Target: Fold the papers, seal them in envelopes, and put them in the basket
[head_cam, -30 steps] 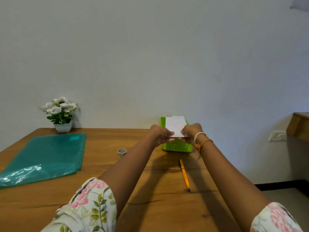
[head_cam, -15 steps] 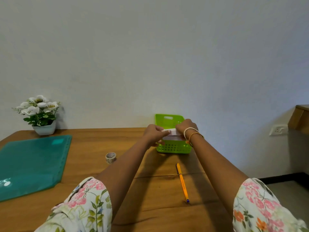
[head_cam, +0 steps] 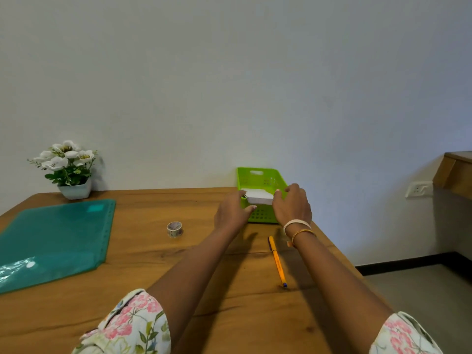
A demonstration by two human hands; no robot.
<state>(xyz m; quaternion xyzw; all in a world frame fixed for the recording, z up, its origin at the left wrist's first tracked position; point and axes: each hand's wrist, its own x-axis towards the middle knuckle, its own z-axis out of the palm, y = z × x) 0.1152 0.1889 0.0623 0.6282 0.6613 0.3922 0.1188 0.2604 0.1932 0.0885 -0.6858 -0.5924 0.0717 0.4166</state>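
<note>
- A flat white paper envelope (head_cam: pixel 258 196) is seen lying in the perforated bright green plastic basket (head_cam: pixel 263 178), between the two hands.
- The left hand (head_cam: pixel 232 213) is held just beside it, fingers relaxed, gripping nothing.
- The right hand (head_cam: pixel 292 206) is loosely spread at its other end; contact cannot be told.

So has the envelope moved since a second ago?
Yes. The envelope was held upright above the basket; it now lies flat inside it, lower, with both hands off it.
</note>
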